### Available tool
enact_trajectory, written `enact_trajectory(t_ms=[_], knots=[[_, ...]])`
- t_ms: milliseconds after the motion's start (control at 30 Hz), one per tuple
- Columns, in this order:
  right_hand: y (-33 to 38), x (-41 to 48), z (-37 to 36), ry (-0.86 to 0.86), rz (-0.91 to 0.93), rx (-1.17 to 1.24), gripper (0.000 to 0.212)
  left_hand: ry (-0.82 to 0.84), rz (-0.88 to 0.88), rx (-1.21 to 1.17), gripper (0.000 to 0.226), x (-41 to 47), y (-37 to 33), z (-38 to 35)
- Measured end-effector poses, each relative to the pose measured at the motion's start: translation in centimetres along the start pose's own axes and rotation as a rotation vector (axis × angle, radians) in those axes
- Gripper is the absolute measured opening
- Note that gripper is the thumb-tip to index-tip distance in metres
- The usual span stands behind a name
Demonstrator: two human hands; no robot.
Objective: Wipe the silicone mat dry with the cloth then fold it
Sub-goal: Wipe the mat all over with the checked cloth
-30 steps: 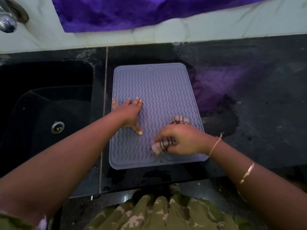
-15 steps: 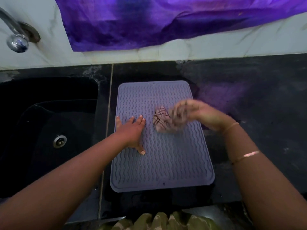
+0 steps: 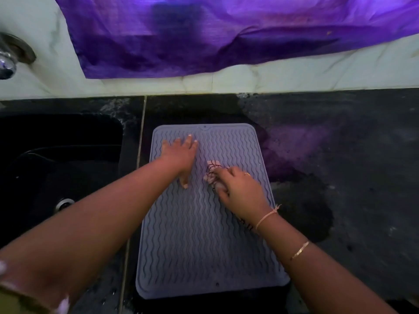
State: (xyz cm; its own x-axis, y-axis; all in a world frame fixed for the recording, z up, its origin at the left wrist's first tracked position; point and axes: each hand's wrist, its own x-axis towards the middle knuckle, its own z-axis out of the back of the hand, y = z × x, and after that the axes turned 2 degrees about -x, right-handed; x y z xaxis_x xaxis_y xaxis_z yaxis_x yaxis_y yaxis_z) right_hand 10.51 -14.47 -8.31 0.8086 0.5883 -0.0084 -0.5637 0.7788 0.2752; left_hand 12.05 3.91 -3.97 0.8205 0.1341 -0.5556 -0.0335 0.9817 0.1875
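Observation:
A grey-lilac silicone mat [image 3: 199, 250] with wavy ridges lies flat on the black counter, its long side running away from me. My left hand [image 3: 181, 155] presses flat on the mat's far left part, fingers spread. My right hand [image 3: 238, 191] is closed on a bunched pale cloth with dark stripes [image 3: 212, 172], which rests on the mat just right of centre. Most of the cloth is hidden under my fingers.
A black sink [image 3: 56, 168] with a drain [image 3: 63, 203] sits left of the mat. A metal tap [image 3: 9, 57] sticks out of the white wall at top left. A purple sheet [image 3: 226, 35] hangs on the wall. The counter [image 3: 340, 166] has dark wet patches at right.
My right hand with the cloth went from the mat's near edge to its far part, then back toward the middle. My left hand shifted farther up the mat. The camera came closer.

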Motion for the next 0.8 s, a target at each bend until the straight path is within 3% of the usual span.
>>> enact_trajectory(t_ms=[100, 167, 233, 300, 400, 500, 633, 800], knots=[[-1.9, 2.6, 1.7, -0.136, -0.292, 0.544, 0.034, -0.021, -0.055, 0.174, 0.132, 1.7, -0.2, 0.4], [-3.7, 5.4, 3.1, -0.227, -0.343, 0.603, 0.037, -0.055, -0.083, 0.319, 0.106, 2.4, -0.4, 0.5], [-5.0, 8.4, 4.5, -0.283, -0.295, 0.535, 0.042, -0.067, -0.102, 0.369, 0.091, 3.2, -0.4, 0.4], [-5.4, 11.3, 5.0, -0.282, -0.222, 0.432, 0.047, -0.043, -0.106, 0.399, 0.095, 3.8, -0.4, 0.3], [-3.7, 14.3, 3.3, -0.100, -0.110, 0.275, 0.051, -0.040, -0.115, 0.400, 0.088, 4.8, -0.5, 0.2], [-1.5, 14.6, 0.0, 0.020, -0.043, -0.088, 0.047, -0.047, -0.126, 0.331, 0.078, 5.2, -0.2, 0.0], [-4.1, 13.9, 0.3, -0.038, 0.003, -0.243, 0.043, -0.013, -0.162, 0.296, 0.112, 4.9, 0.9, 0.0], [-6.3, 13.7, 1.9, -0.076, -0.305, -0.186, 0.037, -0.011, -0.137, 0.330, 0.108, 4.7, 0.3, 0.2]])
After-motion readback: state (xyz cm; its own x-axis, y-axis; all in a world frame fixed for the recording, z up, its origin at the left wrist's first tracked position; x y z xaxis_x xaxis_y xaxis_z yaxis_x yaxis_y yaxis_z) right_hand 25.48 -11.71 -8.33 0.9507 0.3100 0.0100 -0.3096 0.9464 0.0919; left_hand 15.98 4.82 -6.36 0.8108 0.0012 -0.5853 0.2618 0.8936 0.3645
